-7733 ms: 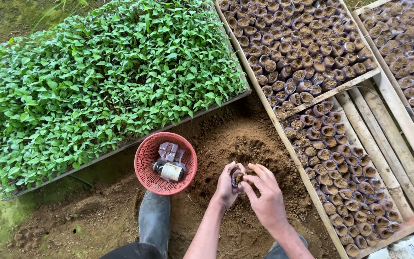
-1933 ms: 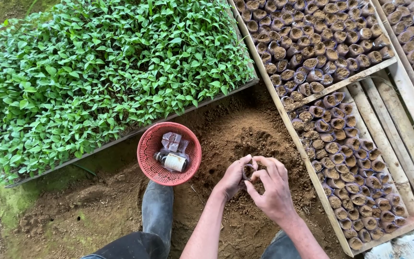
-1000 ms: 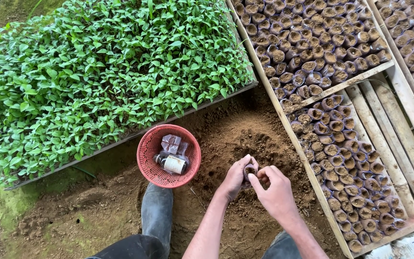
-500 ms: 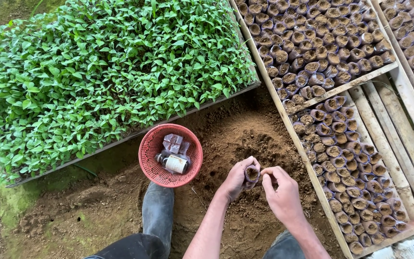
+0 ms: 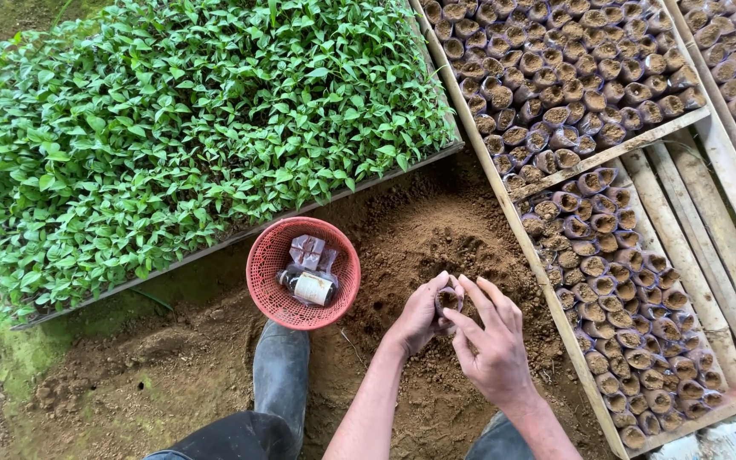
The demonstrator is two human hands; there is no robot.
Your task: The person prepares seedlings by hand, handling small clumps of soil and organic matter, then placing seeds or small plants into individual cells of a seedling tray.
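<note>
The left hand [image 5: 419, 313] cups a small soil-filled seedling pot [image 5: 448, 301] upright — the right hand's [image 5: 491, 345] fingers, loosely apart, hover at its mouth over the soil heap [image 5: 449, 243].

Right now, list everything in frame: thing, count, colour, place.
tray of leafy seedlings: one, green, upper left
round plastic basket: one, red, centre, on the soil beside the boot
small dark bottle with pale label: one, inside the basket
clear packets: a few, inside the basket
mound of loose soil: one, brown, centre, under the hands
wooden slatted frames: right side, pale
small soil-filled pots: many, brown, packed in the frames
rubber boot: one, dark grey, bottom centre
left hand: grip closed round a small soil-filled pot
right hand: fingertips at the same pot
</note>
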